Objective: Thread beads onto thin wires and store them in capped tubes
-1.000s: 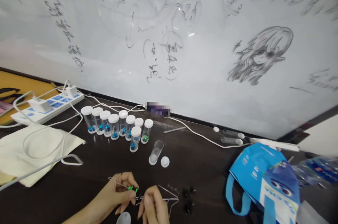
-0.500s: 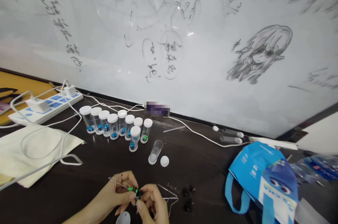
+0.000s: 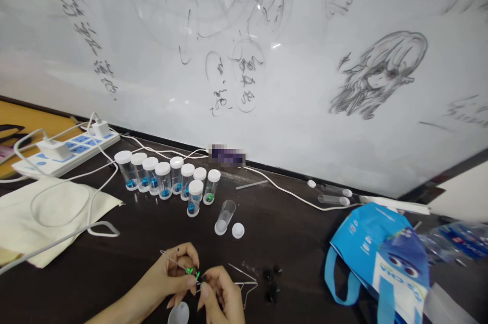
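My left hand (image 3: 171, 278) pinches a small bright green part (image 3: 189, 270), with a thin metal wire (image 3: 170, 258) sticking out toward the upper left. Fingers of my right hand (image 3: 221, 293) are closed on a small black part (image 3: 202, 278) that meets the green one; the fingertips hide most of the joint. Below the hands is a translucent white cup-like piece (image 3: 179, 313). Bent thin metal wires (image 3: 249, 283) lie just right of my right hand, and several small black parts (image 3: 272, 291) sit beyond them.
Several capped clear tubes (image 3: 163, 181) with blue parts stand behind; one tube (image 3: 212, 189) holds green. An uncapped tube (image 3: 227, 212) lies near a white cap (image 3: 238, 231). A power strip (image 3: 68, 153) and cloth (image 3: 49, 212) are left, a blue bag (image 3: 366, 242) right, a whiteboard (image 3: 290, 100) behind.
The view has shifted slightly. Both hands keep their hold on the green and black parts, with only a small shift of the fingers; the things on the table have not moved.
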Demonstrator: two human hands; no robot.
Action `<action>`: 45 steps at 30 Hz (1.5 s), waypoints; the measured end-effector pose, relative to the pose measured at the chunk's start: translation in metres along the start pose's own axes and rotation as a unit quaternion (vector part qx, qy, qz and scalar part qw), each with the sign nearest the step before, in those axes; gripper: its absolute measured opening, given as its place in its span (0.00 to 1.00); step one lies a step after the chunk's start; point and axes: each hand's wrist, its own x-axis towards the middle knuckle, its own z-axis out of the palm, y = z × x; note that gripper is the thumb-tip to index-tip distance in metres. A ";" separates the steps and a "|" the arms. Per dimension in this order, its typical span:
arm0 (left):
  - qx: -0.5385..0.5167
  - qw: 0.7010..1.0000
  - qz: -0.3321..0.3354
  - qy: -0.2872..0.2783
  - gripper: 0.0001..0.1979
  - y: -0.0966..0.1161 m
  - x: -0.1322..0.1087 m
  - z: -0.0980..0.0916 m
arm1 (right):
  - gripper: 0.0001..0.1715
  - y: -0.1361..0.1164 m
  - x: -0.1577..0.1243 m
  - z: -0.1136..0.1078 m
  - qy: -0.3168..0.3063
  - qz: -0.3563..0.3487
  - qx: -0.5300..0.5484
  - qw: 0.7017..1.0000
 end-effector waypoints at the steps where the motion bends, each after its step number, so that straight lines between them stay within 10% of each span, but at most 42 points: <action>1: 0.001 1.000 -0.001 -0.001 0.16 0.000 0.000 0.000 | 0.23 -0.001 0.000 0.000 -0.006 0.001 0.004 1.000; 45: -0.010 1.000 -0.005 -0.007 0.16 -0.001 -0.001 -0.001 | 0.29 -0.010 0.002 0.001 -0.028 0.020 0.052 0.998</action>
